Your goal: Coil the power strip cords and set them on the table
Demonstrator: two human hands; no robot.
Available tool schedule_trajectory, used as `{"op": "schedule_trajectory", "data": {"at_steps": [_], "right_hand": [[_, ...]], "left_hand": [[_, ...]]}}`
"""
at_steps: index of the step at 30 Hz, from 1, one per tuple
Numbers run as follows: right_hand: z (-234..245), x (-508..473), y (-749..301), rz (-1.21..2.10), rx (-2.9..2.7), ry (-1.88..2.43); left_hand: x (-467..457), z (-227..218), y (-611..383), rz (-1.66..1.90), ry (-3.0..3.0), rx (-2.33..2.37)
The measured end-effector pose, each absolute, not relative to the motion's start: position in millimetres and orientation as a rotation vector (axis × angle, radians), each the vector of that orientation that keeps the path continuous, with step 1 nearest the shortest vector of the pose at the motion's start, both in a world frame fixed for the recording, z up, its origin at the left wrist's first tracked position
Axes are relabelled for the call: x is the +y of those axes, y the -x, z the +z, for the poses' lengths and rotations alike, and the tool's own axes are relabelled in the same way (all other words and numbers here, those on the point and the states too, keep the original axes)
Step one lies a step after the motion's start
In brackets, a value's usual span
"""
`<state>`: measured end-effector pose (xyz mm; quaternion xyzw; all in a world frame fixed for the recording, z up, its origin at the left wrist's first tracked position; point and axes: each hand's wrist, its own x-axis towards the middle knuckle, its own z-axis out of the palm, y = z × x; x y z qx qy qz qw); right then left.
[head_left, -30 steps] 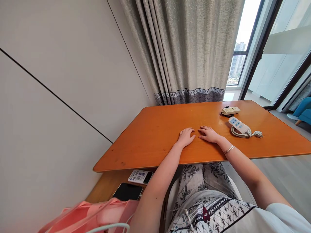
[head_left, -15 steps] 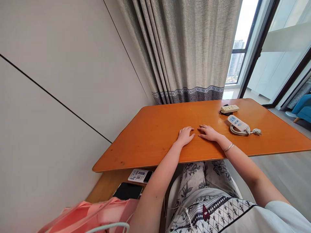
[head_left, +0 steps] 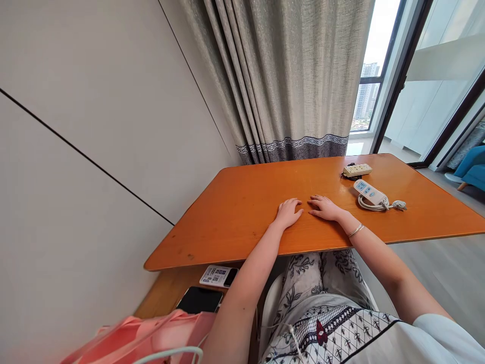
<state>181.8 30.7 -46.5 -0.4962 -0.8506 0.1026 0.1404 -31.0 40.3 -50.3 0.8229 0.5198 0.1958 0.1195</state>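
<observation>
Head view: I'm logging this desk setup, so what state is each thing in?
Left hand: open, flat on the table, empty.
Right hand: open, flat on the table, empty.
White power strip: lying flat, cord coiled, plug loose.
Beige power strip: lying flat.
Phone: screen dark.
Curtain: hanging gathered in folds.

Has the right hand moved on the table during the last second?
No. The right hand lies flat on the orange table, as far from the white power strip as before; only the camera shifted slightly.
</observation>
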Motion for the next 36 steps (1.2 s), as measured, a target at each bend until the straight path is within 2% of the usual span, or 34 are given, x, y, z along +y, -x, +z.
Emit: {"op": "schedule_trajectory", "data": {"at_steps": [36], "right_hand": [[-41.8, 29.4, -178.0, 0.316, -2.465, 1.467]], "left_hand": [[37.1, -44.7, 33.5, 0.513, -2.425, 1.497]]}}
